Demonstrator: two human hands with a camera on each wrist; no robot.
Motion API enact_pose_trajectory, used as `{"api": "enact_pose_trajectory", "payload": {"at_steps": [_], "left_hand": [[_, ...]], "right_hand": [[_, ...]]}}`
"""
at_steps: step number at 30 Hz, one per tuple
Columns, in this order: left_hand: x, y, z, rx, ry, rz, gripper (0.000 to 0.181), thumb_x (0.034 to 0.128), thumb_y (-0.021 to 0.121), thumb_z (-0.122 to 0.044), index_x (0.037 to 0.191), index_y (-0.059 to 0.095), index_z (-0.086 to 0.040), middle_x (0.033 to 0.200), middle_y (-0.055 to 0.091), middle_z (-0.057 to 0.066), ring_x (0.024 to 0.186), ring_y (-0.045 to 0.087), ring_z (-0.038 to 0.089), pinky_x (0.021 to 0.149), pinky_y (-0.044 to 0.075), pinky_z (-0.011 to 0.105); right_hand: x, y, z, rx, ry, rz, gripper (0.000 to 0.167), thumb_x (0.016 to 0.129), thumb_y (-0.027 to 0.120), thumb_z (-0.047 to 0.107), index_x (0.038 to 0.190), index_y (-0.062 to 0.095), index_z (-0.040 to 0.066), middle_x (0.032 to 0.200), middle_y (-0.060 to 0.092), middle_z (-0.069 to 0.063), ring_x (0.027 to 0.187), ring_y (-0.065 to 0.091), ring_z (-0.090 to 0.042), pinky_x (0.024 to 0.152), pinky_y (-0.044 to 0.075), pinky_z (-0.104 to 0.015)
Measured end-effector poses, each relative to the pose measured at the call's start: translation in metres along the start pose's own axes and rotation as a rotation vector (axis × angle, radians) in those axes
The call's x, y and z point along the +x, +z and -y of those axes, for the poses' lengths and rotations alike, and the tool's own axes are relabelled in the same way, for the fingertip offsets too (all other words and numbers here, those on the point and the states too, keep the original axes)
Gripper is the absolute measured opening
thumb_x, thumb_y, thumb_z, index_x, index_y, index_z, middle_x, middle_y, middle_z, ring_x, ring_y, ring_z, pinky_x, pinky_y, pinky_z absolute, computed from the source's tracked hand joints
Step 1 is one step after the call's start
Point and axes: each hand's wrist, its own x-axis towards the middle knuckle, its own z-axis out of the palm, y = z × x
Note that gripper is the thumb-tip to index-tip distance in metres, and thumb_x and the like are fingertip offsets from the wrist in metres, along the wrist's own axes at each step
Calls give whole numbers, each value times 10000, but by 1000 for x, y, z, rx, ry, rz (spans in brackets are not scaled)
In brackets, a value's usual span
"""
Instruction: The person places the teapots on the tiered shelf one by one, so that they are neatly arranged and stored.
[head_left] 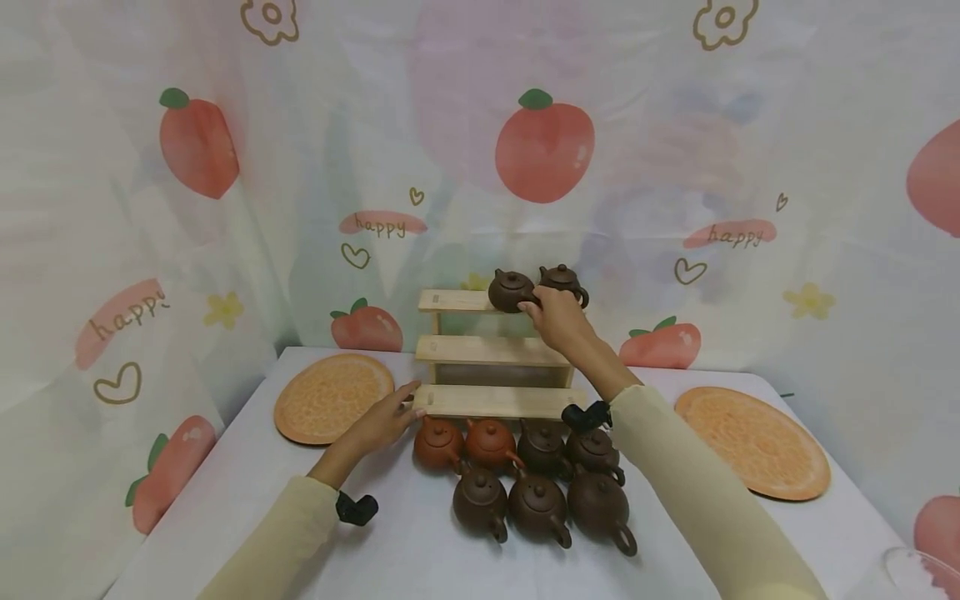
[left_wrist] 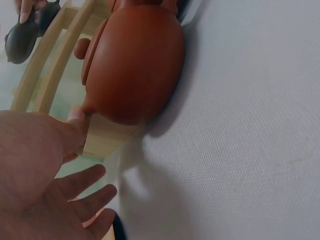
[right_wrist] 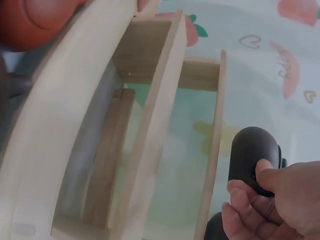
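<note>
In the head view my right hand [head_left: 561, 321] grips a dark brown teapot [head_left: 510, 292] by its handle, at the top tier of a stepped wooden shelf [head_left: 450, 301]. A second dark brown teapot [head_left: 561, 277] stands beside it, partly behind the hand. My left hand [head_left: 382, 422] is at the left end of the lowest tier, its fingers extended and apart. Close by stands an orange-red teapot [head_left: 437, 446]; in the left wrist view the thumb lies at this teapot's [left_wrist: 135, 65] spout, and I cannot tell whether it presses it.
Another orange-red teapot [head_left: 490, 443] and several dark brown teapots [head_left: 537, 506] stand in two rows before the shelf. Round orange-patterned mats lie left [head_left: 330, 400] and right [head_left: 757, 446] on the white-covered table [head_left: 420, 558]. A clear vessel [head_left: 903, 575] shows at the lower right corner.
</note>
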Motion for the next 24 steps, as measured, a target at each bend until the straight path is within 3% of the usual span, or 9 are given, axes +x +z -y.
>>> {"api": "enact_pose_trajectory", "payload": {"at_steps": [8, 14, 20, 24], "left_hand": [[0, 1, 1, -13, -5, 3, 602, 1106, 577, -205, 1617, 349, 15, 1514, 507, 341, 1412, 487, 534, 1159, 393, 644], [1, 1, 0, -2, -8, 5, 595, 1109, 569, -200, 1619, 347, 13, 1510, 510, 338, 1412, 490, 527, 1161, 392, 643], [2, 0, 0, 19, 20, 4, 587, 1106, 565, -184, 1604, 349, 39, 1487, 519, 354, 1389, 505, 539, 1143, 408, 649], [2, 0, 1, 6, 7, 3, 591, 1106, 569, -181, 1609, 347, 36, 1492, 515, 354, 1400, 497, 536, 1152, 400, 645]], "right_hand": [[14, 3, 3, 1, 68, 55, 377, 1123, 550, 241, 1321, 641, -66, 1018, 726, -226, 895, 716, -362, 835, 562, -487], [22, 8, 0, -2, 84, 54, 346, 1127, 541, 239, 1252, 669, -57, 964, 732, -212, 870, 709, -363, 819, 554, -477], [27, 12, -2, -5, 120, 67, 407, 1129, 535, 247, 1376, 623, -64, 1027, 745, -226, 990, 716, -395, 918, 562, -505], [30, 14, -1, 4, 131, 77, 455, 1128, 537, 262, 1440, 578, -67, 1039, 750, -225, 1034, 714, -395, 969, 554, -512]]}}
